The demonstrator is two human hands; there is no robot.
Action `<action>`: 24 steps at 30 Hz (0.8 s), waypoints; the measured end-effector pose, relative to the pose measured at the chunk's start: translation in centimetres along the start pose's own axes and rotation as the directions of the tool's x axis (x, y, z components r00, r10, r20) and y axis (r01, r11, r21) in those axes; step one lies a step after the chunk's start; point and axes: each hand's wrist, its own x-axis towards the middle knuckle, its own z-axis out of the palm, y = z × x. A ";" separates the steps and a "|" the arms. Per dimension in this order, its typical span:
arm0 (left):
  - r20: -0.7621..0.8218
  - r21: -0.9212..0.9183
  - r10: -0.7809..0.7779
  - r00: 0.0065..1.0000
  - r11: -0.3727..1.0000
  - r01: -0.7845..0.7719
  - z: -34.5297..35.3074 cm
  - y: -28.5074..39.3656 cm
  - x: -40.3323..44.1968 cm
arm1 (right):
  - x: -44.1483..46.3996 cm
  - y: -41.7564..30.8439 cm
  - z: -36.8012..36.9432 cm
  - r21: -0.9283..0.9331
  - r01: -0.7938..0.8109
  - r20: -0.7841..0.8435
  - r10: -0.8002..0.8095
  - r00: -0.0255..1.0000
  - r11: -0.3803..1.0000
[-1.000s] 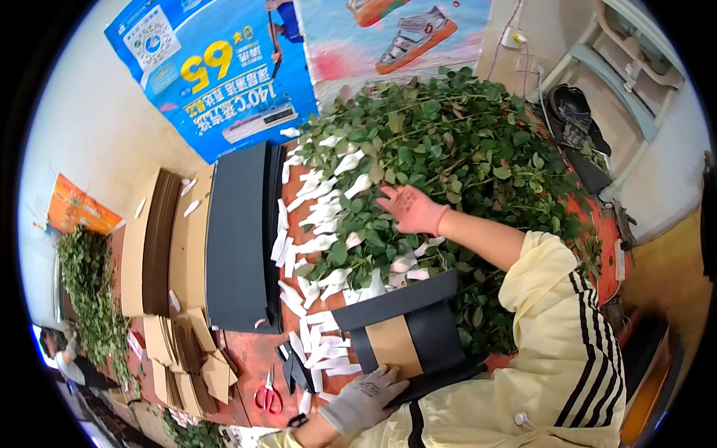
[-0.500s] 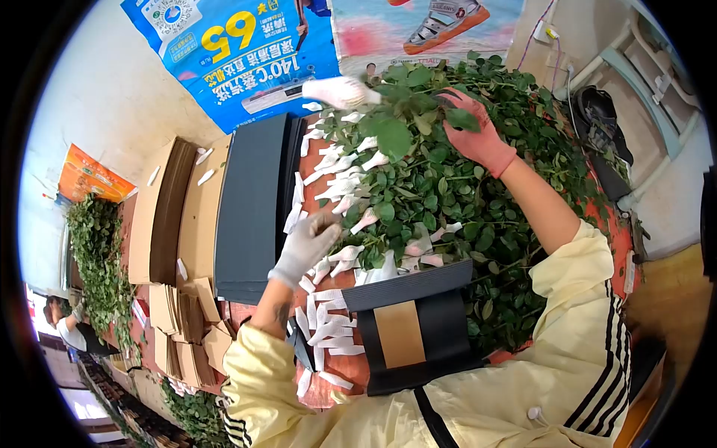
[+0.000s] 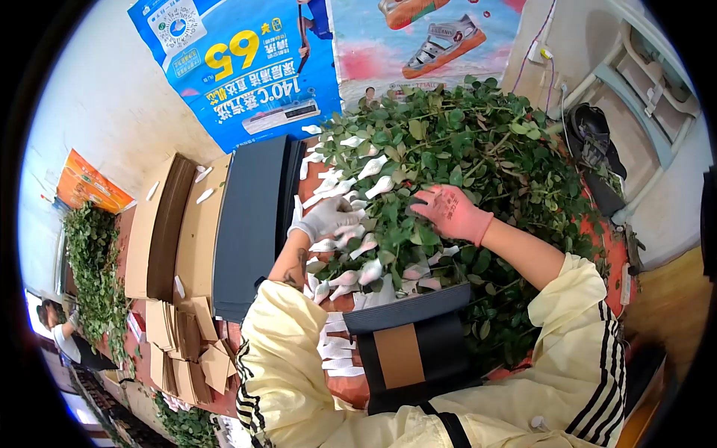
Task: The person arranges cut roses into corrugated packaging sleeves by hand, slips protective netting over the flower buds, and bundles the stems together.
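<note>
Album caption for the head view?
White-gloved left hand and pink-gloved right hand among leafy stems and white-wrapped buds.

white-sleeved buds (image 3: 372,166) on leafy green stems (image 3: 478,153), lying heaped across the red table (image 3: 349,390)

Left hand (image 3: 328,217), grey-white glove, at the white-wrapped buds (image 3: 347,237); grip unclear. Right hand (image 3: 452,214), pink glove, fingers spread at the leafy stems (image 3: 478,157). Black cardboard wrap (image 3: 441,347) with tan strip (image 3: 399,355) nearest the person. Black sheet stack (image 3: 250,224) beside buds, cardboard stack (image 3: 149,239) farther left. Posters (image 3: 246,67) on wall.
</note>
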 end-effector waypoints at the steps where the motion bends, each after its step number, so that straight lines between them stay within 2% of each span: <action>1: 0.039 -0.077 0.010 0.999 0.997 -0.007 -0.5 0.3 0.0 | -0.2 -0.4 -1.9 -0.020 -0.046 0.028 0.047 0.999 0.999; 2: 0.078 -0.154 0.021 0.997 0.988 -0.009 -0.9 0.6 0.1 | -0.3 -0.3 -0.9 -0.013 -0.049 0.029 0.049 0.998 0.999; 3: 0.065 0.059 0.087 0.994 0.994 -0.091 -1.0 -0.6 0.9 | -0.3 0.1 0.6 -0.028 -0.051 -0.018 0.051 0.999 0.998; 4: 0.064 0.061 0.084 0.994 0.994 -0.088 -0.6 -1.3 1.2 | -0.1 0.2 0.8 -0.044 -0.052 -0.066 0.049 0.997 0.998; 6: -0.074 -0.194 0.151 0.986 0.967 -0.163 0.5 -2.5 1.1 | 0.3 -0.1 0.9 0.022 -0.075 0.002 0.075 0.997 0.997; 7: -0.287 0.041 -0.045 0.957 0.997 0.059 0.2 1.5 -1.0 | 0.5 -0.2 0.8 0.041 -0.101 0.065 0.099 0.993 0.994; 8: -0.481 0.235 0.093 0.872 0.972 0.026 0.5 2.2 -1.7 | 0.5 -0.3 0.9 0.059 -0.133 0.129 0.125 0.984 0.989; 9: -0.551 0.275 0.179 0.815 0.961 -0.025 1.0 0.7 -1.5 | 0.4 0.0 2.9 0.079 -0.092 0.034 0.089 0.995 0.993; 10: -0.611 0.319 0.267 0.745 0.945 -0.077 1.5 -0.8 -1.2 | 0.7 0.0 4.7 0.083 -0.098 0.038 0.095 0.995 0.992; 12: -0.528 0.097 0.171 0.832 0.985 -0.141 2.3 -1.0 -1.7 | 1.2 -0.3 7.0 0.016 -0.137 0.050 0.136 0.989 0.990; 13: -0.420 0.042 0.045 0.907 0.999 -0.029 2.5 1.1 -3.0 | 1.4 -0.9 5.3 0.031 -0.143 0.128 0.138 0.982 0.989; 14: -0.413 0.047 0.046 0.909 0.998 -0.030 2.8 1.6 -3.3 | 1.9 -1.3 5.1 0.036 -0.150 0.128 0.144 0.981 0.988; 16: -0.180 0.129 -0.097 0.979 0.984 0.121 3.4 1.9 -3.8 | 2.7 -1.5 5.0 -0.011 -0.202 0.208 0.200 0.957 0.979; 17: -0.234 0.128 -0.025 0.972 0.990 0.057 3.7 1.1 -4.0 | 3.1 -1.1 4.8 0.014 -0.212 0.210 0.204 0.956 0.977; 18: -0.237 0.130 -0.028 0.971 0.990 0.060 3.6 0.3 -4.1 | 3.1 -0.9 4.4 0.016 -0.209 0.207 0.201 0.958 0.978; 20: -0.052 -0.270 -0.225 0.973 0.941 0.203 2.9 -1.3 -4.2 | 2.2 -0.3 3.5 0.031 -0.102 0.205 0.094 0.974 0.994; 21: 0.032 -0.258 -0.183 0.983 0.948 0.185 2.3 -0.6 -4.8 | 1.6 0.2 5.6 0.018 -0.095 0.142 0.092 0.986 0.995; 22: 0.031 -0.264 -0.184 0.983 0.946 0.185 2.3 -0.3 -5.2 | 0.9 0.1 4.1 0.016 -0.090 0.146 0.087 0.986 0.996; 24: 0.182 -0.433 -0.144 0.973 0.876 0.211 2.1 0.3 -6.1 | -1.0 -0.4 1.2 0.104 -0.116 0.099 0.106 0.989 0.988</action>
